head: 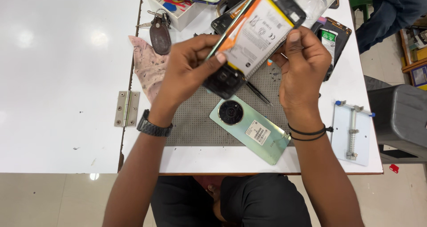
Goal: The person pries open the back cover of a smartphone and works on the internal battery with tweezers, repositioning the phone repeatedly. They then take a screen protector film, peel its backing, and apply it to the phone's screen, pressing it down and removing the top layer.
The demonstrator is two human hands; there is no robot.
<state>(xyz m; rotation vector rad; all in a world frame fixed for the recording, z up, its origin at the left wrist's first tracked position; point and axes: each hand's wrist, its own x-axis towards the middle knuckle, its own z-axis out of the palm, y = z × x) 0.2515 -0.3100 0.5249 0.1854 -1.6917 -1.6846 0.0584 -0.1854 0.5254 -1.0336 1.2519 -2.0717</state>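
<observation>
Head view: both hands, left [189, 71] and right [302, 66], pinch opened phone [255, 33] by its edges, battery side up; green back cover [251, 129] lies on bench mat [195, 120]

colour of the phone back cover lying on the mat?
Pale mint green back cover, with a black round camera ring; head view.

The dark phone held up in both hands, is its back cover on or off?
Off. The dark phone shows its bare white battery, and the pale green back cover lies on the grey mat.
</observation>
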